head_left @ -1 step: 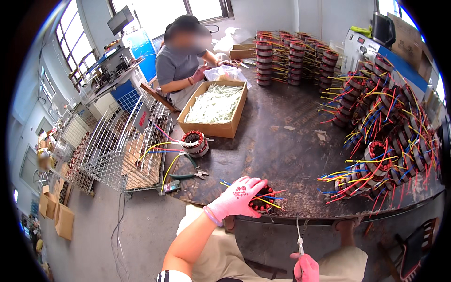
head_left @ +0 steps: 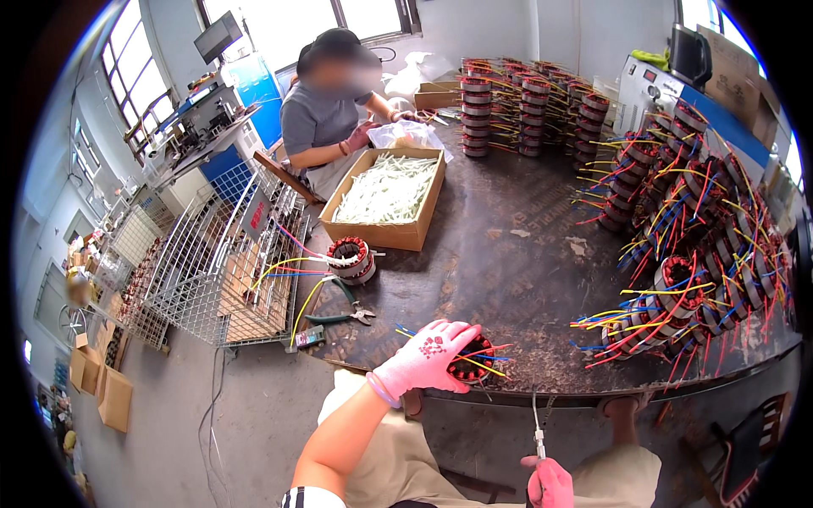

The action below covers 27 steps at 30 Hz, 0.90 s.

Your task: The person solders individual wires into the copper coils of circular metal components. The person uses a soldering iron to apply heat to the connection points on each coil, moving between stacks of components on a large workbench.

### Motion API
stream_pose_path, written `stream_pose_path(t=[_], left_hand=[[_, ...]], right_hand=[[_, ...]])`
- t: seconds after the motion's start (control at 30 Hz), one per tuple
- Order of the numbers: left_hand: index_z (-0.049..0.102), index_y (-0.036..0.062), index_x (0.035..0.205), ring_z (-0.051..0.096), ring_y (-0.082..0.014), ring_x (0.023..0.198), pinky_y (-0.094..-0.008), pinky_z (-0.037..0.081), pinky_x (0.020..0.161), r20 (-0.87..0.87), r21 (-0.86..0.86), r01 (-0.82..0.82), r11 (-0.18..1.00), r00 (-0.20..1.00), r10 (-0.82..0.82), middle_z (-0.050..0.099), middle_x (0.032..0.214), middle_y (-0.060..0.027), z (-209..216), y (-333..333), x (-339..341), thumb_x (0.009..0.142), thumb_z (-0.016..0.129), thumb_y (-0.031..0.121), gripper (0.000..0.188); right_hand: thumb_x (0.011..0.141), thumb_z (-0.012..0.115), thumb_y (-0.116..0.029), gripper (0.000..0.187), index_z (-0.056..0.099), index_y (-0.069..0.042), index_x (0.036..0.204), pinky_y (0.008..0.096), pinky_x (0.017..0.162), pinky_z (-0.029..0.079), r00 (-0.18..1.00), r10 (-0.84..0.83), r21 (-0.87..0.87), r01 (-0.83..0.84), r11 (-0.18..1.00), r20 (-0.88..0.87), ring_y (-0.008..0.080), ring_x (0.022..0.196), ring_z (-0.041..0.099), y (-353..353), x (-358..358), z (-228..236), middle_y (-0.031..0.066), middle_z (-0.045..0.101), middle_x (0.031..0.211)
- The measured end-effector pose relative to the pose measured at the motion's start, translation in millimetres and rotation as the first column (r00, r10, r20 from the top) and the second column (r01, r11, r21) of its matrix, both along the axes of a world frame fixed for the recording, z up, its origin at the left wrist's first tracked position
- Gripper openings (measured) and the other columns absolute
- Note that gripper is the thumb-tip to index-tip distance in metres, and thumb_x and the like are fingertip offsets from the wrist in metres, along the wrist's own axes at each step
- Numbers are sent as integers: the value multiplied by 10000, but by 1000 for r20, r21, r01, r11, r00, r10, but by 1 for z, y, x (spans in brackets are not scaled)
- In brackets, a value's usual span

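Gloved in pink, my left hand (head_left: 432, 356) grips a motor stator (head_left: 477, 362) with red windings at the table's near edge. Yellow, blue and red wires stick out on both sides of it. In the lower right, my right hand (head_left: 550, 484), also in a pink glove, is closed around a slim tool (head_left: 539, 436) with a thin pale metal shaft. The shaft points up towards the table edge, apart from the stator; its handle is mostly hidden in my fingers. Left of centre, another stator (head_left: 351, 261) stands beside green-handled pliers (head_left: 343, 317).
A cardboard box (head_left: 428, 230) of pale sleeves stands on the dark table (head_left: 508, 279). Stacked stators (head_left: 476, 118) fill the far side; a wired heap (head_left: 703, 229) lies right. Across sits a co-worker (head_left: 318, 118), hands at a plastic bag. A wire cart (head_left: 222, 271) stands left.
My right hand and the slim tool have shifted very slightly left. My left hand stays on the stator.
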<state>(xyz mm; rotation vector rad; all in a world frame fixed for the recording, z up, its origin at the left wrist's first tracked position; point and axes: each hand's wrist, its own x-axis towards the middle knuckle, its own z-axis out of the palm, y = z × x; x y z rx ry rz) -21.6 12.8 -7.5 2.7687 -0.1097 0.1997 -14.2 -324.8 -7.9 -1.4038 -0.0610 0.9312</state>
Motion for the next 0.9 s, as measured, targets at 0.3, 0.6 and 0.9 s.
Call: stream_pose_path(t=[0.3, 0.6, 0.9], left_hand=[[416, 1, 1358, 496, -344, 1175, -425, 363, 1049, 21, 5, 11, 1000, 1000, -11, 507, 1278, -173, -3, 2, -2, 595, 814, 406, 951], [410, -8, 1358, 503, -350, 1155, -413, 384, 1023, 59, 7, 15, 1000, 998, -16, 506, 1276, -174, 4, 3, -7, 591, 820, 405, 963], [470, 8, 1293, 520, -344, 1122, -424, 404, 988, 14, 130, -59, 990, 998, 57, 534, 1216, -182, 10, -8, -5, 571, 816, 389, 887]], right_hand=[[1011, 453, -296, 357, 599, -3, 1155, 186, 381, 188, 999, 6, 21, -7, 1000, 44, 14, 429, 287, -3, -4, 6, -72, 395, 562], [1012, 450, -313, 370, 594, -5, 1159, 185, 377, 195, 995, 5, 48, -9, 999, 97, 17, 426, 284, -4, -13, 8, -75, 390, 563], [1004, 453, -286, 354, 583, 6, 1155, 191, 442, 232, 995, 96, -19, -97, 995, -33, 27, 499, 329, -4, -3, -4, -47, 434, 581]])
